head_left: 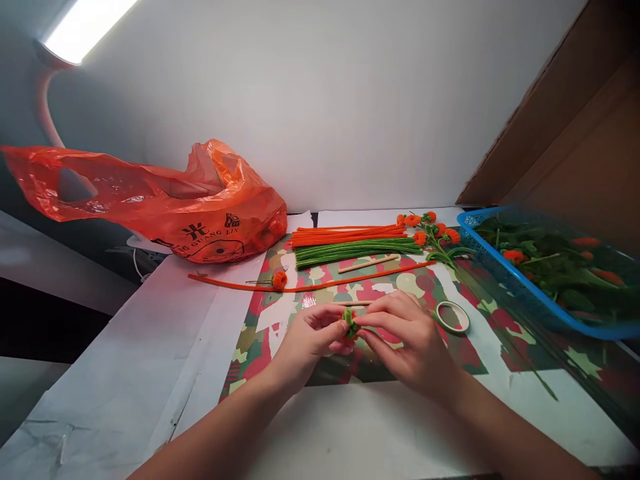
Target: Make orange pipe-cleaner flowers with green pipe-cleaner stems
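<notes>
Between my two hands is a small orange and green pipe-cleaner flower (pixel 350 323), its green part facing up. My left hand (pixel 316 333) pinches it between thumb and fingers. From the other side, the thumb and fingertips of my right hand (pixel 404 333) close on its edge. A wooden stick (pixel 354 303) lies just behind my fingers, partly hidden. Beyond it a long orange pipe cleaner (pixel 330 285) stretches across the mat, with a finished-looking orange flower head (pixel 279 280) on a thin wire touching it.
Orange pipe cleaners (pixel 345 235) and green pipe cleaners (pixel 355 251) lie bundled behind, near another stick (pixel 369 263). A tape roll (pixel 453 317) sits right of my hands. Orange flowers (pixel 440 230) lie beside a blue basket (pixel 530 290). An orange plastic bag (pixel 225 223) stands back left, under a lamp (pixel 85 30).
</notes>
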Demonstrator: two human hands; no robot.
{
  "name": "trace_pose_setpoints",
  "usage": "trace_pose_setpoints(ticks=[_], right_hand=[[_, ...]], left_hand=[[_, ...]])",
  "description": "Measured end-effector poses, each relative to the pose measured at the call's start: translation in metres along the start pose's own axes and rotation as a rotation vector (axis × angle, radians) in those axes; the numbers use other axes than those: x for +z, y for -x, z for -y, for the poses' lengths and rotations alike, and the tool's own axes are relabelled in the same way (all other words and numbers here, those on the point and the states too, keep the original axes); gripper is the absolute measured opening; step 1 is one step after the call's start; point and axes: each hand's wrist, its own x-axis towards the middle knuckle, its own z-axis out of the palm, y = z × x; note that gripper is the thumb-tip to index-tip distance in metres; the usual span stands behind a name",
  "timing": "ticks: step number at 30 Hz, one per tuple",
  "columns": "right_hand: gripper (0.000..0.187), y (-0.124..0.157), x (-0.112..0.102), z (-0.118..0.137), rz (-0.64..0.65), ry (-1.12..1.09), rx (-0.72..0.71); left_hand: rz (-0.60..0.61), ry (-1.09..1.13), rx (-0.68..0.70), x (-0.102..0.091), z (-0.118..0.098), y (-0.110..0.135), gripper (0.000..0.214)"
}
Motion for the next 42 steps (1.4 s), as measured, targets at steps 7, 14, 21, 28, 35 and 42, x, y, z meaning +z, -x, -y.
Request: trace_pose_setpoints(ticks=[7,14,21,28,35,42], right_hand=[[0.011,0.003,0.005,0.0,-0.012,0.056,-0.02],[0.014,0.006,0.016,0.01,-0.071,-0.114,0.206],[0.024,0.002,0.018,0.019,0.036,-0.674,0.728],[0.025,0.004,0.013,0.007,0.182,-1.135,1.154],[0.008,0.0,-0.002,0.003,-0.107,-0.406,0.545],[0.027,-0.003,-0.004,0.007,0.029,-0.174,0.23]], left_hand=[[0.001,-0.086,0.073,0.003,-0.001,0.0,0.025],[-0.106,-0.369,0.448,0.009,0.003,0.01,0.011],[-0.157,-0.857,1.277,0.002,0.006,0.008,0.031],[-0.104,-0.854,1.21,-0.001,0.006,0.006,0.026],[-0.032,-0.115,0.259,0.002,0.0,0.002,0.019],[0.021,-0.023,0.041,0.004,-0.005,0.005,0.024]])
